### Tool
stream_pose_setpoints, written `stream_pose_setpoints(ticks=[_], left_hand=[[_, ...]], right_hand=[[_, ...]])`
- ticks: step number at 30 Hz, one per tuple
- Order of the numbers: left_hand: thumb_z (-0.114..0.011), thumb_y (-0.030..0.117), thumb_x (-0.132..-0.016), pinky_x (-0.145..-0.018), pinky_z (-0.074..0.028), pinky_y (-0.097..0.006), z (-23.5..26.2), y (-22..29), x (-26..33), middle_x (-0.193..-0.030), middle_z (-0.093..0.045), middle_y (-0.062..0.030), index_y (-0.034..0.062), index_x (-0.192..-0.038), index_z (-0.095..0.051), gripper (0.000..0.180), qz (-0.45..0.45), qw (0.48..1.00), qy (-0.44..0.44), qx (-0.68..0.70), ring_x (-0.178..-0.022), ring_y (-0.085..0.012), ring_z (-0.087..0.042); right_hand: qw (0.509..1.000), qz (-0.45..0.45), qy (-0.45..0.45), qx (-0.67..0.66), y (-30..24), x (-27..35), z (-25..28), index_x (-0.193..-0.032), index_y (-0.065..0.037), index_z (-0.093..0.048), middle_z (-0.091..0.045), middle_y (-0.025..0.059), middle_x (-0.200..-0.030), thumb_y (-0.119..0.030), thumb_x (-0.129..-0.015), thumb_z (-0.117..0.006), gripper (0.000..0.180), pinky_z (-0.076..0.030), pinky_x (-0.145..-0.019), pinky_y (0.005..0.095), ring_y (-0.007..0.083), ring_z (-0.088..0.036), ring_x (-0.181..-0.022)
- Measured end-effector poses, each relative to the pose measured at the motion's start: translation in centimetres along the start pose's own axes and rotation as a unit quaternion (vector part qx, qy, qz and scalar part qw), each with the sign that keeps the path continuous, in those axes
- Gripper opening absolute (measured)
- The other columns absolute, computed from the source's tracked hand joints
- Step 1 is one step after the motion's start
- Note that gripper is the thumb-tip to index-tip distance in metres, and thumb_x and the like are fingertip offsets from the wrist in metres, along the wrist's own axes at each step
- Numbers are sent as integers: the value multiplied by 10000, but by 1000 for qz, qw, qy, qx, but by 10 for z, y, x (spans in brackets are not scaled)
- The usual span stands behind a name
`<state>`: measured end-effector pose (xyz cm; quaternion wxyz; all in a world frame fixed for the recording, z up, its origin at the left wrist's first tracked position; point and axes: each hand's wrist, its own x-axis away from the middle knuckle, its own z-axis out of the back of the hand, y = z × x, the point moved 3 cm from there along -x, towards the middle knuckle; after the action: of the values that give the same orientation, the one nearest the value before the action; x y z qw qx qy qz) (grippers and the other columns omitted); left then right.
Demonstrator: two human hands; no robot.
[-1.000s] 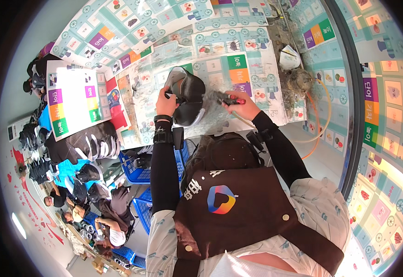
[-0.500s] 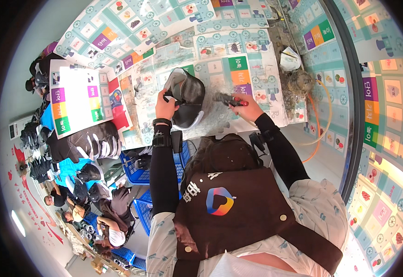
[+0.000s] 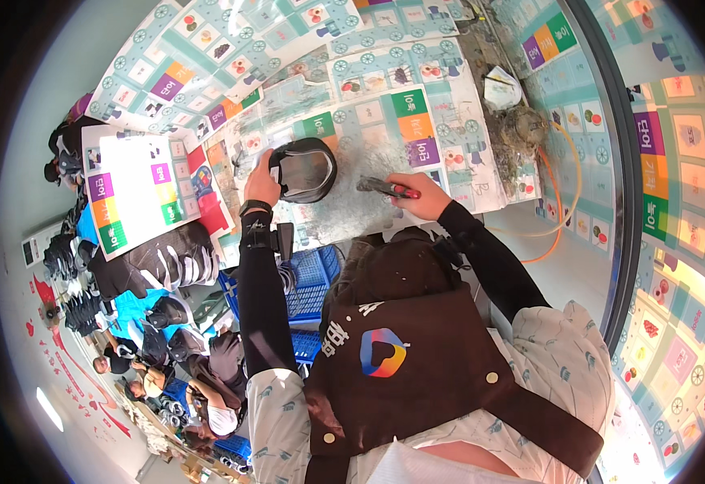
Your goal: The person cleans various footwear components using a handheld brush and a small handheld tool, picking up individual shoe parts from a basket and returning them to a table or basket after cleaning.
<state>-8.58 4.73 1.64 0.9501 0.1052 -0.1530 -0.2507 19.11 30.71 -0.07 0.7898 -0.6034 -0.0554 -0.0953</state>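
Note:
My left hand (image 3: 262, 182) grips the left edge of a black cap (image 3: 320, 194), its fingers closed on the rim. The cap is turned so that its hollow, grey-lined inside shows. To its right, my right hand (image 3: 422, 197) is closed around a black-and-red hand tool (image 3: 399, 190) with a fuzzy grey tip; its exact kind is not clear. The tip points left toward the cap, with a gap between them. Both are over a worktable (image 3: 352, 230) covered with printed sheets and grey dust.
A white crumpled mask-like piece (image 3: 502, 89) lies at the back right by a dusty grey lump (image 3: 522, 129). An orange hose (image 3: 558, 218) curves down there. Stacked dark caps (image 3: 167, 258) stand at left, blue baskets (image 3: 308, 282) below the table. Several people sit farther off.
The cap has turned from showing its outside and white-edged brim to showing its inside, and has shifted left. My right hand has drawn slightly left and down with the tool.

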Motion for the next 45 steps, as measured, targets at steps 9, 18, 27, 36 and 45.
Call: stream_pose_setpoints(ticks=[9,18,27,36,45], left_hand=[[-603,-15,-805,-913,-504,-522,-16,0,-16,-1197,-672,-234,187,-1402,-479,643,-1,999,-37,-2,-1111,-443,-629],[-659,105,-878,-915,-508,-510,-23,-9,-16,-1151,-698,-218,171,-1363,-514,511,28,999,-37,-11,-1100,-437,-642],[-620,62,-905,-794,-513,-504,15,21,-8,-1003,-669,-151,242,-1196,-634,343,-87,994,31,-54,-964,-407,-655],[-608,12,-895,-826,-524,-469,-6,17,-23,-1026,-688,-125,216,-1163,-676,343,-160,986,-41,4,-988,-378,-657],[-587,-13,-885,-841,-520,-469,-10,17,-22,-1053,-683,-132,213,-1166,-680,372,-150,988,-34,7,-989,-382,-656]], right_hand=[[999,31,10,-29,15,10,-22,-1014,-41,-610,-625,157,-778,-71,-750,-621,266,-468,-660,406,355,-619,-716],[998,-27,45,-36,33,9,-29,-1089,-53,-636,-641,212,-803,-101,-752,-626,341,-491,-715,419,420,-628,-796],[997,0,68,-24,23,9,-11,-1116,-68,-636,-675,181,-853,-107,-785,-616,334,-517,-731,432,416,-638,-792],[996,36,-68,51,-8,10,-2,-1012,-87,-632,-642,199,-783,-110,-792,-603,223,-475,-691,481,430,-630,-796],[998,53,-22,22,-6,-2,8,-1038,-78,-641,-647,187,-792,-108,-763,-626,277,-479,-694,468,428,-632,-792]])
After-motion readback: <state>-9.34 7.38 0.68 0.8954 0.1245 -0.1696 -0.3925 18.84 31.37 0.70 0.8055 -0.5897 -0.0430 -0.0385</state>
